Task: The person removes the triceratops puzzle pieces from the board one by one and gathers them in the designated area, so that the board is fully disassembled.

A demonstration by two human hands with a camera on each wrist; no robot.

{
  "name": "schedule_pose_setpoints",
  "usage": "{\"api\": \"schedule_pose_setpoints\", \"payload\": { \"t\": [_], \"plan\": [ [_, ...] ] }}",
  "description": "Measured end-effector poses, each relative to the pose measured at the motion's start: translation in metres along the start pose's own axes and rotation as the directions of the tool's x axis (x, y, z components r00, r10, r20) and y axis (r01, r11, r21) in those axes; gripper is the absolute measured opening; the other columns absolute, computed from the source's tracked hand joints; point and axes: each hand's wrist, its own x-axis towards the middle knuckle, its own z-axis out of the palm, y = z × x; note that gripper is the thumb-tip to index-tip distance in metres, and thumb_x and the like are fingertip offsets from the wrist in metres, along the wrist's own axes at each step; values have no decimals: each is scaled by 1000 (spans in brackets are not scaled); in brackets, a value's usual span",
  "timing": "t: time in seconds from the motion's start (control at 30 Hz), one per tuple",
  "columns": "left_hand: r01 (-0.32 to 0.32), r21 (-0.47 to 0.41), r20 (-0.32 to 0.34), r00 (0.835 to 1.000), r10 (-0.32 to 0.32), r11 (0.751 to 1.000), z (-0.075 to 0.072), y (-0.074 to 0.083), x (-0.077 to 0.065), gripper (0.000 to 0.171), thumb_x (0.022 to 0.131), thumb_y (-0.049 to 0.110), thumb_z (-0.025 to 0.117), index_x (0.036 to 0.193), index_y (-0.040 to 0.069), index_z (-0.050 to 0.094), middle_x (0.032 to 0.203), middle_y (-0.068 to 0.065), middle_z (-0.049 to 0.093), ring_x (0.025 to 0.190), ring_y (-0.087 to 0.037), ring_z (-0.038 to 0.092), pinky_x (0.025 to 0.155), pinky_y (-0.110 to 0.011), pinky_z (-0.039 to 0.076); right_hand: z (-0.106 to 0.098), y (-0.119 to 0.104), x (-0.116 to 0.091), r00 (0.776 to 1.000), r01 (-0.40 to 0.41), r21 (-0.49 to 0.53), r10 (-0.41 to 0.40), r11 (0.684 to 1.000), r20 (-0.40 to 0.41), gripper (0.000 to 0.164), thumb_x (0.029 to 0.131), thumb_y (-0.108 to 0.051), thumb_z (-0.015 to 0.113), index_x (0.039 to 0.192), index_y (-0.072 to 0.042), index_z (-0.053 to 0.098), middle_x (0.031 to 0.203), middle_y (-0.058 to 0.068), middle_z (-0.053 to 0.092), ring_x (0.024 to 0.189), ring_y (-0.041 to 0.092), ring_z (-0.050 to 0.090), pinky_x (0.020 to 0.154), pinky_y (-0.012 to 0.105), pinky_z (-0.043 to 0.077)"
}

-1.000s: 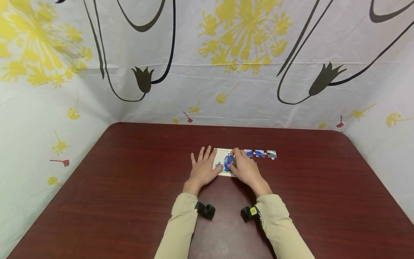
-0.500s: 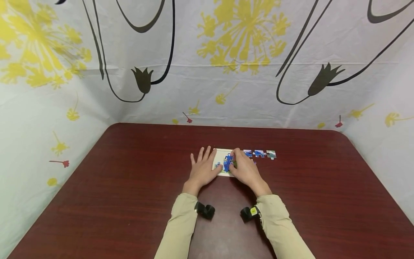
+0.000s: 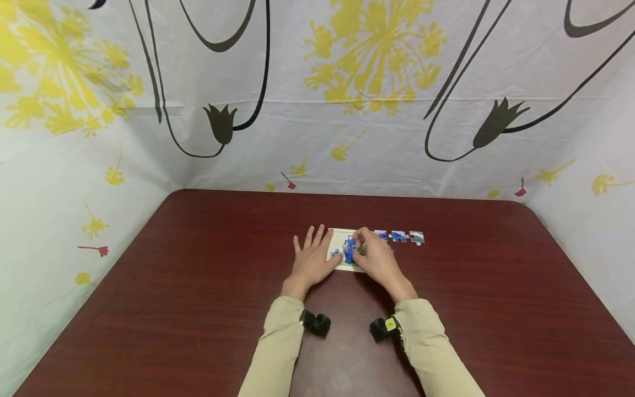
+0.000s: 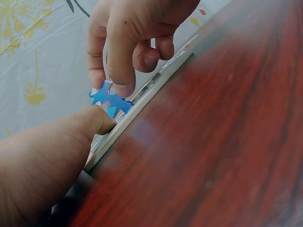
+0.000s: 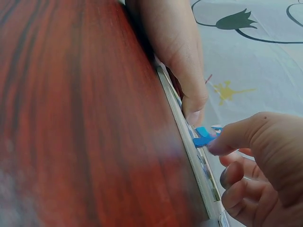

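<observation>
A pale-framed jigsaw board (image 3: 342, 234) lies on the table in the head view, with part of a picture laid in it. My left hand (image 3: 311, 264) rests along its left side, fingers spread, the thumb (image 4: 97, 119) extended over the board close to a blue puzzle piece (image 4: 108, 97). Between thumb and forefinger my right hand (image 3: 379, 259) pinches that piece, which stands tilted up from the board in both wrist views. The right hand's other fingers (image 5: 236, 182) are curled. It hides the board's right part from the head camera.
Right of the board, a row of loose puzzle pieces (image 3: 398, 236) lies on the dark red wooden table (image 3: 223, 264). Part of another piece shows by the right hand. A white floral cloth (image 3: 297, 132) hangs behind the table and at both sides.
My right fingertips have risen slightly and drawn a little closer together, with the blue puzzle piece between them. The left hand has stayed in place on the board.
</observation>
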Motion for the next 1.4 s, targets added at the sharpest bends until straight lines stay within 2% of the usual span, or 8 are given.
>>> {"api": "schedule_pose_setpoints", "payload": {
  "t": [0.47,0.87,1.17,1.4],
  "plan": [
    [-1,3,-5,1000,1,1000,0,0,0,70,91,51,44,149,18,24,154,-6,14,141,-27,2,104,-61,-5,1,3,0,1000,0,15,-1,1000,26,30,77,-1,67,105,-3,56,85,7,57,58,15,43,56,31,38],
    [-10,-4,-19,1000,10,1000,2,-2,1,70,91,49,46,149,16,26,153,-8,17,141,-30,4,104,-61,-4,1,4,-2,999,-18,30,19,999,-26,30,76,-4,68,104,-3,56,84,6,56,59,14,44,56,30,38],
    [5,16,1,1000,-5,1000,0,1,0,71,91,52,44,150,18,23,154,-6,14,141,-27,2,104,-60,-5,-1,3,-3,996,-59,47,62,997,-59,33,77,-5,69,107,-4,55,87,5,55,53,13,43,53,30,39],
    [11,10,7,1000,-11,1000,0,0,0,71,91,52,43,150,18,22,154,-6,14,141,-27,1,105,-59,-5,0,4,-4,995,-58,67,63,996,-78,33,77,-6,68,108,-4,55,86,5,56,55,13,47,53,30,41]
  ]
}}
